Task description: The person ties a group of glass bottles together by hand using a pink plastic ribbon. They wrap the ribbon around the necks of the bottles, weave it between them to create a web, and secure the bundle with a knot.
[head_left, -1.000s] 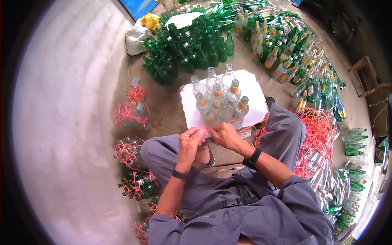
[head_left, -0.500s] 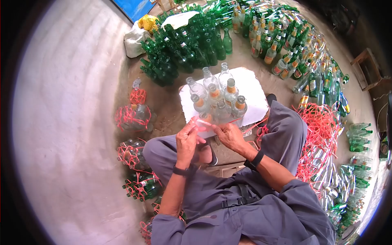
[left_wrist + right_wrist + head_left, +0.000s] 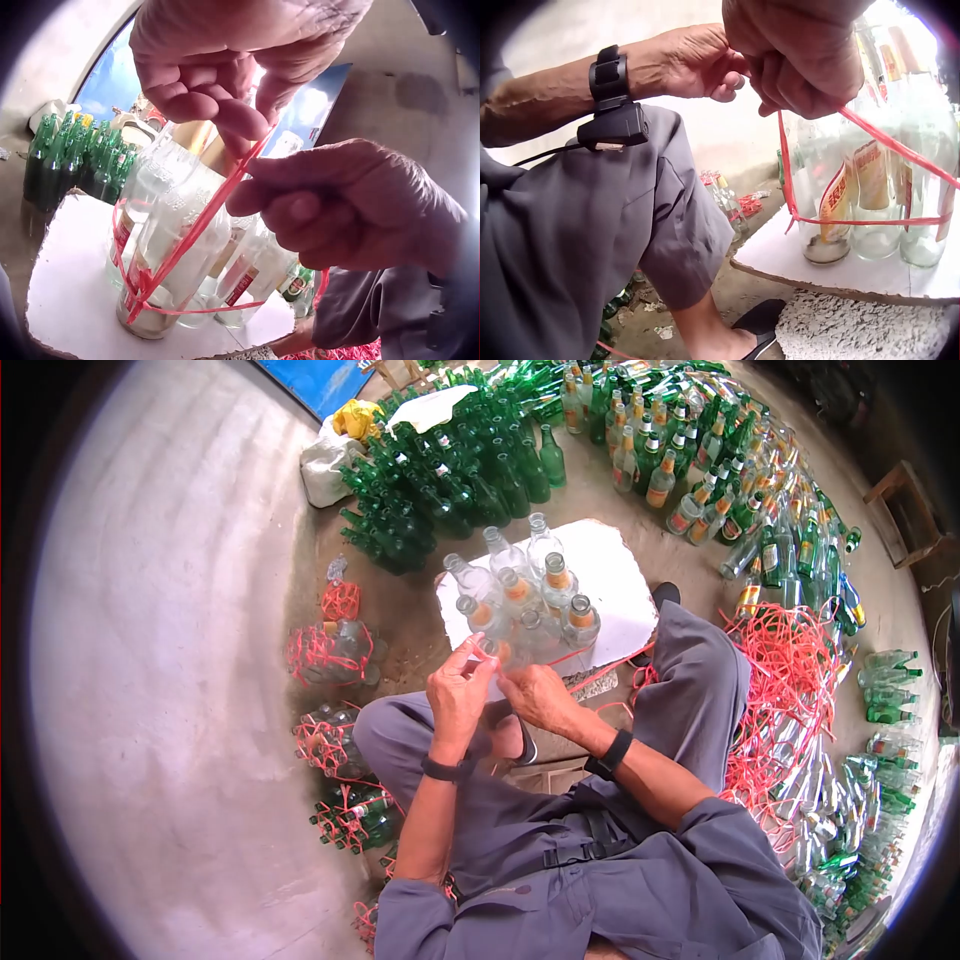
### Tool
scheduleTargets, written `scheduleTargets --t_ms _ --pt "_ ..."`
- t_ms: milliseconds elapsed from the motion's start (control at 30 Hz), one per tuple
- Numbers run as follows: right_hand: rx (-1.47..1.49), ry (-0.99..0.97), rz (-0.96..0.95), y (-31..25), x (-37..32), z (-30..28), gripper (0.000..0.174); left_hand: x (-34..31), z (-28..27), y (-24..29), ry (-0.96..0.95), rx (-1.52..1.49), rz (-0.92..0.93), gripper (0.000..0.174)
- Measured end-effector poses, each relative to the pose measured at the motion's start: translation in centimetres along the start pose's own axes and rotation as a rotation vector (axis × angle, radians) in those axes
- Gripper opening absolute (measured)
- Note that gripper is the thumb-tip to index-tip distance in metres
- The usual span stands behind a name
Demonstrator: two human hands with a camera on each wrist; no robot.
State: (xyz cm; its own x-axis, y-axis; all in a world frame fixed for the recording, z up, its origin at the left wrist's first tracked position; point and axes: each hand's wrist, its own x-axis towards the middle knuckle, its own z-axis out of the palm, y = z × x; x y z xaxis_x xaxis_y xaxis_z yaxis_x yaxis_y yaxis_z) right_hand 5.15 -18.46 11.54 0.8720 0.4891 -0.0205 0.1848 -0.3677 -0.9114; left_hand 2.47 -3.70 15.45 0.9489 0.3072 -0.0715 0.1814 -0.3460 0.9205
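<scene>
Clear bottles [image 3: 519, 592] stand on my worktop [image 3: 625, 595], ringed low by red twine [image 3: 196, 229]; fingers of my left hand [image 3: 457, 700] and right hand [image 3: 545, 700] pinch it, best pulled evenly so the loop sits level.

Bright, whitish daylight washes the wall [image 3: 190, 640]; glare bleaches the board [image 3: 610, 585]. The wrist views leave hands [image 3: 352, 202] shadowed. Dark, curved edges distort the head view.

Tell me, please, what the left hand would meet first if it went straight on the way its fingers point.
Probably the nearest clear glass bottle on the flat white board: in the head view, the fingers of the left hand point toward its neck, though the depth between them is unclear.
</scene>
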Motion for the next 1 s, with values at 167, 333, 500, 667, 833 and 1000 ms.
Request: scheduleTargets --t_ms 167,333,500,667,833,1000 --pt "0.076 -0.009 0.058 0.1 0.0 0.4 0.030 0.5 -0.1 0.5 0.075 0.326 0.248 0.032" --pt "0.091 0.028 0.019 0.5 0.0 1.0 0.031 1.0 0.3 1.4 0.108 0.461 0.325 0.021" --pt "0.091 0.023 0.027 0.5 -0.1 0.7 0.032 1.8 0.6 2.9 0.068 0.519 0.316 0.020" --pt "0.087 0.030 0.065 -0.3 -0.8 -0.9 0.032 2.6 0.8 1.9 0.026 0.504 0.333 0.018" --pt "0.147 0.093 0.184 1.7 -1.5 -4.1 0.030 1.9 1.5 0.8 0.051 0.340 0.422 0.016" --pt "0.184 0.015 0.337 2.4 -1.9 -6.4 0.032 1.4 1.7 0.7 0.092 0.322 0.408 0.018"
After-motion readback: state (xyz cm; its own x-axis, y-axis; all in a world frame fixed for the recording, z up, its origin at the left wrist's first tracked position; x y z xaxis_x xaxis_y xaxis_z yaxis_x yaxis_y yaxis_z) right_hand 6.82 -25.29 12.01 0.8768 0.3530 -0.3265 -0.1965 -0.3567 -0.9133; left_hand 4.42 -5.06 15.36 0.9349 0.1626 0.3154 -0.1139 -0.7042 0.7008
